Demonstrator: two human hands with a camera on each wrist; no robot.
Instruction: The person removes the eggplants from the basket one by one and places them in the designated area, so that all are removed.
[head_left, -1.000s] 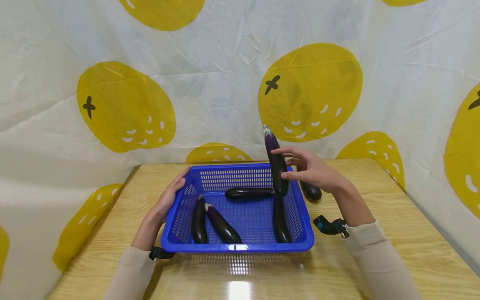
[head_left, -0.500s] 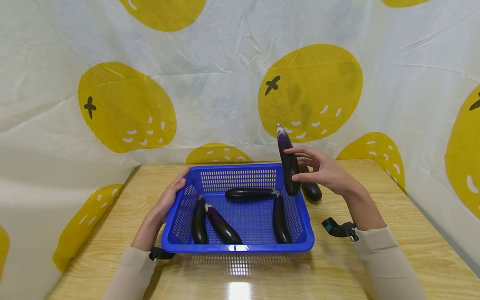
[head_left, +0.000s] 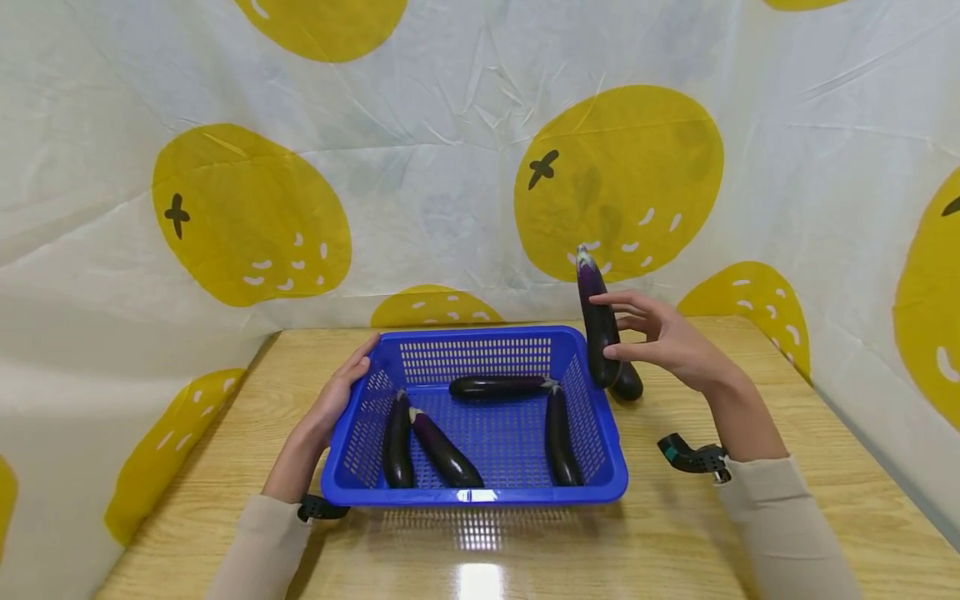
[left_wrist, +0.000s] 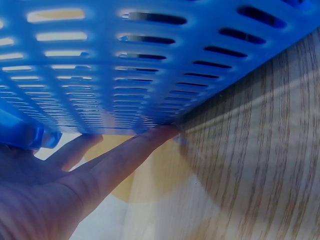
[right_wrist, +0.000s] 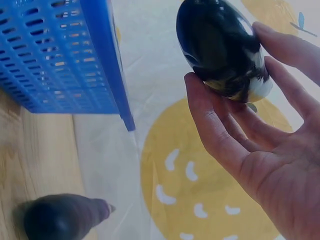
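My right hand pinches an eggplant between thumb and fingers, holding it nearly upright above the right rim of a blue plastic basket. In the right wrist view its dark, shiny end faces the camera. My left hand rests against the basket's left side; in the left wrist view its extended fingers lie along the slotted wall. Inside the basket are a horizontal eggplant at the back, another eggplant on the right, and two on the left, one upright and one slanted.
Another eggplant lies on the wooden table just right of the basket, partly hidden by the held one. A white cloth with yellow fruit prints hangs behind the table and along its sides.
My right hand has carried the eggplant rightward, from over the basket's right interior to above its right rim. The left hand, the basket and the eggplants inside have stayed in place.
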